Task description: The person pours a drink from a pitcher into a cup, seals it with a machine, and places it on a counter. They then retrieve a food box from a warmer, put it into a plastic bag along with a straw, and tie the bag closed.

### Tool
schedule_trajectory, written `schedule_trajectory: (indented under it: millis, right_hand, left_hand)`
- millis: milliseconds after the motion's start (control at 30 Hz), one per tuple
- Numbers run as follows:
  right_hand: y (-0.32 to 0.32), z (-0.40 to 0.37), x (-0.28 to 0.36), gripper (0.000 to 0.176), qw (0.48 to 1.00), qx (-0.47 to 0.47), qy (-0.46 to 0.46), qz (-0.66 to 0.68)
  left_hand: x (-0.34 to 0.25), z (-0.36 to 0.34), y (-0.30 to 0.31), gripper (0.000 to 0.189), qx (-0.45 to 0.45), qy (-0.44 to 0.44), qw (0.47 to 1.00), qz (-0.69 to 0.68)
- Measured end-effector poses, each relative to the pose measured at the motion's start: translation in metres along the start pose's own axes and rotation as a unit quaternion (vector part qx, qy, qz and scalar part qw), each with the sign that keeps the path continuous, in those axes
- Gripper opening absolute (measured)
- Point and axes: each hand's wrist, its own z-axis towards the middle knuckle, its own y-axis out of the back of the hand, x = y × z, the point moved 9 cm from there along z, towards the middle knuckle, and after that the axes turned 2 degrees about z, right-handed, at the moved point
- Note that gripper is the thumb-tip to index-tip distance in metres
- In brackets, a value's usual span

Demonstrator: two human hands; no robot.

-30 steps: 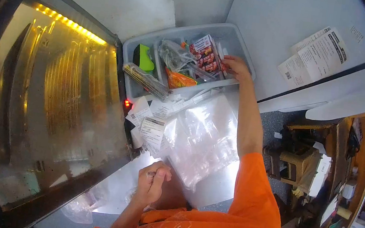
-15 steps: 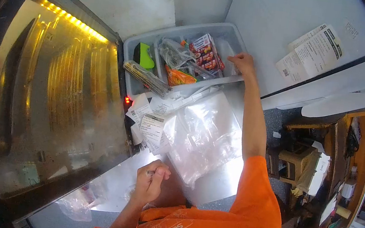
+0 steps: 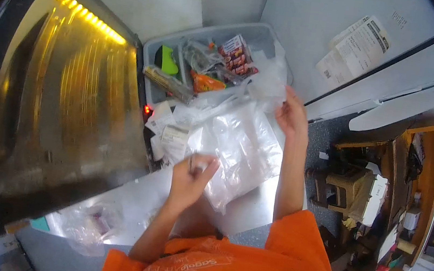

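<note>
My right hand [image 3: 293,116] is closed on the edge of a thin, translucent plastic bag [image 3: 268,82], which hangs over the right front corner of a grey plastic bin [image 3: 150,86]. Below it, a stack of clear plastic bags [image 3: 236,154] lies on the metal counter. My left hand [image 3: 189,178] hovers over the left edge of that stack, fingers curled around a slim pen-like thing [image 3: 190,160], mostly hidden. Printed paper slips [image 3: 174,137] lie beyond that hand, between the bags and the oven-like cabinet.
In the bin sit a green item [image 3: 167,62], an orange packet [image 3: 207,83], a dark red printed box [image 3: 236,56] and a bundle of sticks in plastic [image 3: 169,83]. A glass-fronted lit cabinet [image 3: 85,108] stands left. Crumpled plastic [image 3: 95,226] lies at lower left; a brown stool [image 3: 348,192] stands right.
My right hand has come out of the bin toward me, drawing the thin plastic bag with it. My left hand has moved forward and slightly right, over the bag stack.
</note>
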Motion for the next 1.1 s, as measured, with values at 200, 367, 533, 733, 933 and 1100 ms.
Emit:
schedule_trajectory:
  millis: [200, 367, 533, 733, 933, 1100]
  right_hand:
    - [-0.030, -0.105, -0.058, 0.017, 0.975, -0.033, 0.052, -0.215]
    - [-0.036, -0.142, -0.071, 0.022, 0.943, -0.064, 0.054, -0.322]
    - [-0.026, -0.149, -0.058, 0.024, 0.959, -0.058, 0.112, -0.255]
    - [-0.031, -0.169, -0.045, 0.026, 0.968, -0.062, 0.134, -0.201]
    - [0.016, -0.175, -0.021, 0.020, 0.974, -0.127, 0.186, -0.020]
    - [-0.056, -0.193, -0.038, 0.020, 0.900, -0.041, 0.168, -0.400]
  left_hand:
    - [0.001, 0.036, -0.026, 0.046, 0.011, 0.078, 0.975, -0.208]
    - [0.025, 0.017, -0.031, 0.038, 0.073, 0.124, 0.985, -0.090]
    - [0.022, 0.007, -0.019, 0.025, 0.037, 0.048, 0.998, -0.022]
    - [0.022, 0.008, -0.019, 0.018, 0.009, 0.103, 0.986, -0.134]
    - [0.019, 0.024, -0.030, 0.020, 0.034, 0.166, 0.957, -0.235]
    - [-0.004, 0.017, -0.062, 0.022, 0.100, 0.169, 0.957, -0.216]
